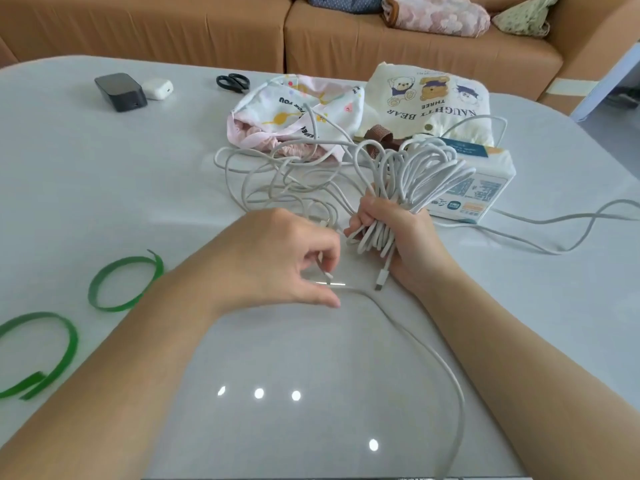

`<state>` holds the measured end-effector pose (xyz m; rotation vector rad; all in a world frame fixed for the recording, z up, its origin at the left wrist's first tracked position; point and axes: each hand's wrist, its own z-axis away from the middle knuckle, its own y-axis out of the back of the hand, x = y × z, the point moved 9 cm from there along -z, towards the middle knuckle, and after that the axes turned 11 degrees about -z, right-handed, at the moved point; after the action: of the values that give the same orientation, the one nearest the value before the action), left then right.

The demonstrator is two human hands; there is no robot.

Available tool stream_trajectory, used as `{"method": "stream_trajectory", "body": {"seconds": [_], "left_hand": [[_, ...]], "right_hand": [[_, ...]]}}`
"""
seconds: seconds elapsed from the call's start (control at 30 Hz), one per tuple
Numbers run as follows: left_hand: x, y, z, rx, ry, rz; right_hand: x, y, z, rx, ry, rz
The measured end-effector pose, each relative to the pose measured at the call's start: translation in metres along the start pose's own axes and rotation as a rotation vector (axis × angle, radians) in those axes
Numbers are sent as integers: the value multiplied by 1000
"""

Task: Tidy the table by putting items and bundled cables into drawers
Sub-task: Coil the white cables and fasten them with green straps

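My right hand (408,237) is shut on a bundle of looped white cable (415,171), held upright over the middle of the glossy white table (104,188). A USB plug (381,280) hangs below the fist. My left hand (277,261) pinches the white cable's loose end (327,274) just left of the bundle. From there the cable curves down to the table's near edge. A second tangle of white cable (284,174) lies loose behind my hands. Two green strap ties (124,282) (38,355) lie at the left.
At the back stand a dark charger block (120,91), a white earbud case (157,89) and black scissors (233,83). Two printed cloth bags (298,109) (433,98) and a tissue pack (474,185) lie behind the bundle. A tan sofa (311,36) runs along the far side.
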<state>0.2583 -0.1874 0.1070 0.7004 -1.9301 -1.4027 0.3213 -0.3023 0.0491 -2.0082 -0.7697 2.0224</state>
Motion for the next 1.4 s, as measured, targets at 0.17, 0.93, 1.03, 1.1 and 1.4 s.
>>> {"method": "stream_trajectory", "body": {"seconds": [0.17,0.93,1.03,1.1,1.4], "left_hand": [[-7,-20,-4,-152,91,-290],[-41,-50,0,-183,581,584],[-28,-53,-3,-232,530,391],[-19,-53,-6,-226,497,228],[-39,-35,-3,-30,545,-10]], "right_hand": [[1,-1,1,-27,-12,11],[1,-4,-18,19,-53,-259],[1,-7,-20,54,16,-203],[1,-6,-20,79,34,-215],[-13,4,-17,60,-27,-421]]}}
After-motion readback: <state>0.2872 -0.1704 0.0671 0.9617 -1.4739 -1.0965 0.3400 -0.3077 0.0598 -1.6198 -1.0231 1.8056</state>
